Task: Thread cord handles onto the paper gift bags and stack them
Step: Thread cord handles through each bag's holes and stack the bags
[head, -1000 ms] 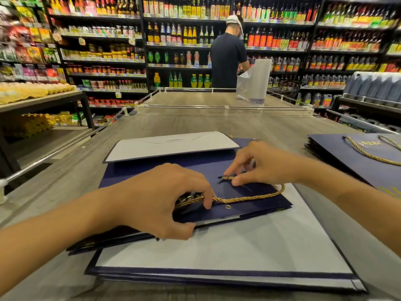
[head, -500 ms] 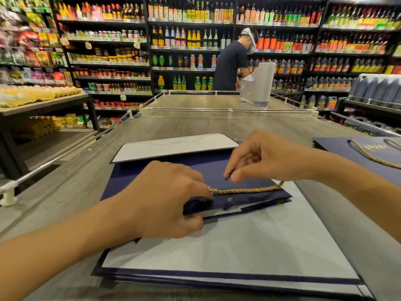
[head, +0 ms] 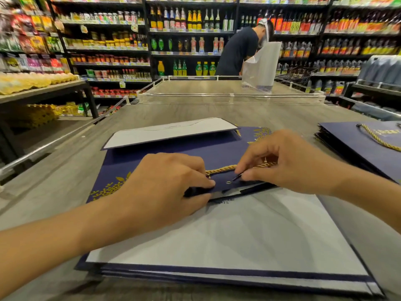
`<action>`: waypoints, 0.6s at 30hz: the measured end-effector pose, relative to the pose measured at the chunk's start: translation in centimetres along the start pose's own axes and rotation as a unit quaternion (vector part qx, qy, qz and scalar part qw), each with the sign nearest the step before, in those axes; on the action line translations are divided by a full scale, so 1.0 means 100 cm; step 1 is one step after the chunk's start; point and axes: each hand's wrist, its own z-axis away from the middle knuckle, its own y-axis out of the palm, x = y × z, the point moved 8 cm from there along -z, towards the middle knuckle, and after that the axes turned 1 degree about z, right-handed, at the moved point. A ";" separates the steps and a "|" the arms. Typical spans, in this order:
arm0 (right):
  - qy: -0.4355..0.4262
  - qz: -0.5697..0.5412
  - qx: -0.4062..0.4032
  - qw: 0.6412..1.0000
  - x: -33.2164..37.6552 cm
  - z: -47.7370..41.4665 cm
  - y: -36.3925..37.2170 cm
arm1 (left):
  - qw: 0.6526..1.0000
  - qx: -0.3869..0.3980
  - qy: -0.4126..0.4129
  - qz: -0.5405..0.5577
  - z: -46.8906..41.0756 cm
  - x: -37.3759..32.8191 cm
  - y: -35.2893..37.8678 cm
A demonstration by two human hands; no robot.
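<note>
A flat navy gift bag (head: 186, 153) with gold print lies on a pile of flat bags whose white side (head: 227, 235) faces up. My left hand (head: 165, 187) pinches the bag's near top edge. A gold cord (head: 221, 169) runs from under my left fingers to my right hand (head: 286, 164), which pinches the cord's dark tip just right of a small eyelet (head: 228, 182) in the bag's edge. The bag's white base flap (head: 171, 132) stands folded at the far end.
A stack of navy bags with gold cord handles (head: 368, 146) lies at the right on the wooden table (head: 195, 109). A person (head: 238, 51) with a white plastic bag stands beyond the table's far rail. Shelves of bottles fill the background.
My right hand has come down from above the bag to its near edge, bringing the cord tip close to the eyelet. The loose cord has been drawn shorter. My left hand keeps its hold.
</note>
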 end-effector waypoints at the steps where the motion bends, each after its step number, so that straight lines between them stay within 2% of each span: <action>1: -0.009 0.012 0.001 1.000 0.003 0.000 0.001 | 1.000 0.002 0.001 0.001 0.000 0.000 0.000; 7: -0.062 0.092 -0.009 0.994 0.014 0.001 0.006 | 1.000 0.006 0.011 0.009 0.001 -0.002 -0.001; 18: -0.123 0.132 -0.018 0.983 0.027 0.001 0.008 | 1.000 -0.006 0.021 0.016 0.000 -0.010 -0.009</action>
